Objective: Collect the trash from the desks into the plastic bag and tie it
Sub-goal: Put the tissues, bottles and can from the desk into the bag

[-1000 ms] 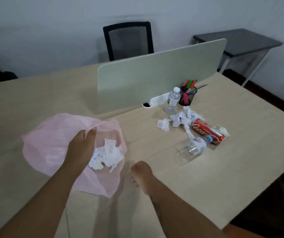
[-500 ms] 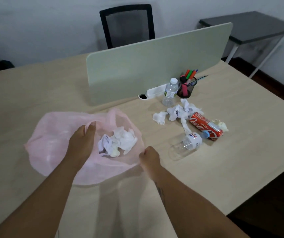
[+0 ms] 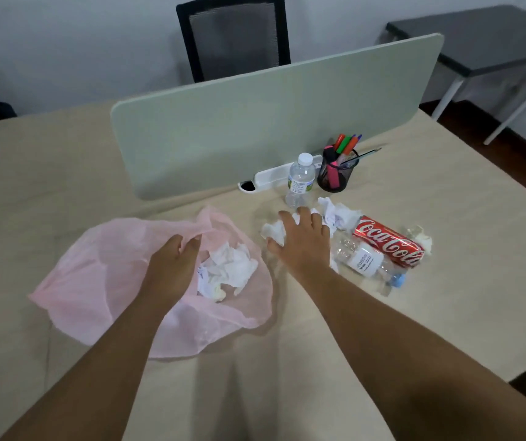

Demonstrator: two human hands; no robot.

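While the left hand point(image 3: 172, 265) pinches the rim of the pink plastic bag point(image 3: 96, 281) on the desk point(image 3: 446, 297), the right hand point(image 3: 303, 243) lies spread over crumpled tissues point(image 3: 272, 230), fingertips seemingly touching them, beside the red can point(image 3: 389, 241).

Open desk near us, clutter toward the divider

We see bare desk point(image 3: 446, 313) right of the lying bottle point(image 3: 366, 262); the Coca-Cola can point(image 3: 389, 241), upright bottle point(image 3: 300, 179), pen cup point(image 3: 336, 173) and divider panel point(image 3: 255, 122) block the far side.
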